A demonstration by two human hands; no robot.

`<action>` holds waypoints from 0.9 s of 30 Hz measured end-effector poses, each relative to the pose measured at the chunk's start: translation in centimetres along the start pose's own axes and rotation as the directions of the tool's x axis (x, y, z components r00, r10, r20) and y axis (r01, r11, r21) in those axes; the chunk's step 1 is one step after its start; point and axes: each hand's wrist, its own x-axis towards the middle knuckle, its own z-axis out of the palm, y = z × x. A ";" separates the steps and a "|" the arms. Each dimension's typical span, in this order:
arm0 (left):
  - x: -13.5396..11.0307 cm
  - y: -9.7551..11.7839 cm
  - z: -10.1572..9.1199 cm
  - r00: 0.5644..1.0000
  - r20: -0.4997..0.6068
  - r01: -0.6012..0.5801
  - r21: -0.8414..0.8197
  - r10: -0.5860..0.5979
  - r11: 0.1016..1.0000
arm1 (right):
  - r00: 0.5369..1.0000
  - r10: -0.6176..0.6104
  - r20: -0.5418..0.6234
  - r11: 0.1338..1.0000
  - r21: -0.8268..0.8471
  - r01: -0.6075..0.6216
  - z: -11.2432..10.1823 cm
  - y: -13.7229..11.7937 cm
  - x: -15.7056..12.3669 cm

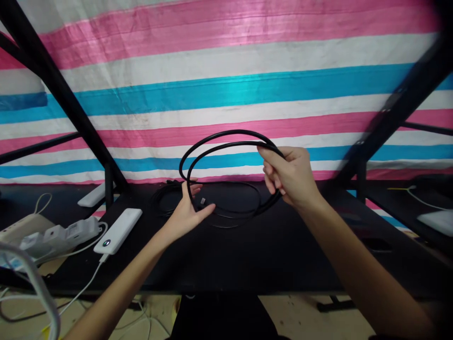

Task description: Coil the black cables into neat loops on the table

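1. A plastic sheet striped pink, white and blue fills the background.
2. A black table stretches across the view below it.
3. Black metal bars slant down at either side, a left bar and a right bar.
4. A black cable, gathered in loose loops, is raised above the table's middle, between the two hands.
5. The right hand is closed, thumb pressed toward curled fingers, clasping the loops at their right side.
6. The left hand is loosely spread, thumb well apart from its fingers, with the loops' left side running across it; how firmly it holds them, I cannot tell.
7. At far left, white plugs stand in a row.
8. A white power bank lies on the table's left side, a white lead in its near end.
9. A small metal connector shows just beside the left thumb.
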 end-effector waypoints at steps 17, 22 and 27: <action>3.2 4.0 -6.2 0.988 -0.051 0.132 -0.243 -0.149 0.961 | 0.961 0.250 0.114 0.968 -0.008 -0.251 -4.7 1.5 1.1; 4.3 2.5 -6.2 0.985 -0.136 0.090 -0.135 -0.108 0.987 | 0.796 0.385 0.466 0.833 0.195 -0.517 -4.8 0.0 1.0; 3.4 1.6 -7.0 0.990 0.101 0.125 -0.305 -0.098 0.944 | 0.774 0.391 0.499 0.714 0.366 -0.597 -5.2 -1.0 0.8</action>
